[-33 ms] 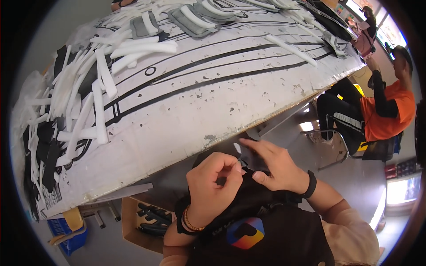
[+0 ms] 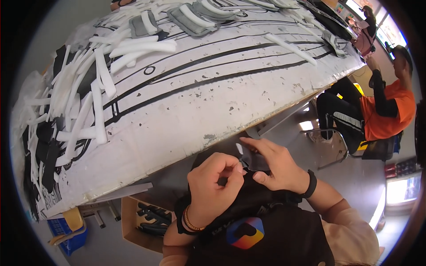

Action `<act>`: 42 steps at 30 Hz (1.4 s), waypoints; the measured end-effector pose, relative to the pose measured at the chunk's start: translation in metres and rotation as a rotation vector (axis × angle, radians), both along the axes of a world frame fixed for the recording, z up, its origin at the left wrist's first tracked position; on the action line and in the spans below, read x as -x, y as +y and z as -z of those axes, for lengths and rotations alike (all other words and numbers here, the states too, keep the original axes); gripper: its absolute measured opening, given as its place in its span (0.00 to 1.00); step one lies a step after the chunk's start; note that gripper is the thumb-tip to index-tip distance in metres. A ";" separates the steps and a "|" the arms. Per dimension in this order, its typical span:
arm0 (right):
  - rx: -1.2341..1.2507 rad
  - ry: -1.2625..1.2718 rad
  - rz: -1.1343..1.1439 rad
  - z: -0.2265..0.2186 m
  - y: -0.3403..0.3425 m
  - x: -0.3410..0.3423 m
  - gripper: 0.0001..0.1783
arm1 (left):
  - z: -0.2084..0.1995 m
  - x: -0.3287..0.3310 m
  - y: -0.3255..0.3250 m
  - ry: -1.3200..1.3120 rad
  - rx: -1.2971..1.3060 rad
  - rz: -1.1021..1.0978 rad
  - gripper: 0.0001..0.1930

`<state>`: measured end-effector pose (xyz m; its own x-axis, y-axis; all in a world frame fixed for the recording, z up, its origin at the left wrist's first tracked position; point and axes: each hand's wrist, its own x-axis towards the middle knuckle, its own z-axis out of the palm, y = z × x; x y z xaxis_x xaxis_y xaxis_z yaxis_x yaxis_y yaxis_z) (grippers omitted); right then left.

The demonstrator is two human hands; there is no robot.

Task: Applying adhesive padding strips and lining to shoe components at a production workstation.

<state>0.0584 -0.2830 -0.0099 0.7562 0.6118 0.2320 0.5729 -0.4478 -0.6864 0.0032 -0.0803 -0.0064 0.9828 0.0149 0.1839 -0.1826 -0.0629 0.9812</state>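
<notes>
Low over my lap, beside the table's near edge, is a small dark grey fabric-like piece (image 2: 257, 162) with a narrow white part (image 2: 240, 149) showing at its far left side. My left hand (image 2: 212, 182) pinches the left edge of this piece between thumb and forefinger. On the other side my right hand (image 2: 282, 165) holds it, forefinger along the far edge and thumb at the near edge. Its other fingers are partly hidden. Exactly what sits between the left fingertips is too small to make out.
White foam strips (image 2: 100, 111) lie heaped on the table (image 2: 186, 119), with grey padded pieces (image 2: 191, 20) farther back. Below stand a cardboard box (image 2: 129, 221) of black parts and a blue bin (image 2: 73, 239). A person in orange (image 2: 386, 111) sits on a chair at right.
The dark piece has shifted slightly between my hands, and more of its grey surface shows. Both hands keep nearly the same place and hold.
</notes>
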 end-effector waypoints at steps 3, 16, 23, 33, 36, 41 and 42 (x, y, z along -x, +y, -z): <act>-0.083 -0.214 0.054 -0.006 0.003 -0.001 0.37 | -0.005 0.000 -0.006 -0.114 -0.163 -0.045 0.04; 0.128 -0.381 -0.040 -0.038 0.018 -0.011 0.07 | 0.015 0.007 -0.011 -0.137 -0.194 -0.117 0.05; 0.233 -0.151 0.051 -0.039 0.021 -0.008 0.04 | 0.020 0.015 -0.002 -0.038 -0.240 -0.140 0.03; 0.113 -0.092 0.046 -0.035 0.021 -0.007 0.02 | 0.009 0.009 -0.004 -0.113 -0.146 -0.350 0.10; 0.081 -0.143 0.030 -0.034 0.025 -0.005 0.03 | 0.010 0.008 -0.003 -0.099 -0.251 -0.283 0.13; 0.097 -0.254 -0.007 -0.029 0.029 -0.005 0.04 | 0.002 0.009 0.003 -0.001 -0.275 -0.268 0.08; 0.096 -0.251 -0.007 -0.028 0.030 -0.005 0.04 | 0.004 0.010 0.007 0.010 -0.312 -0.270 0.06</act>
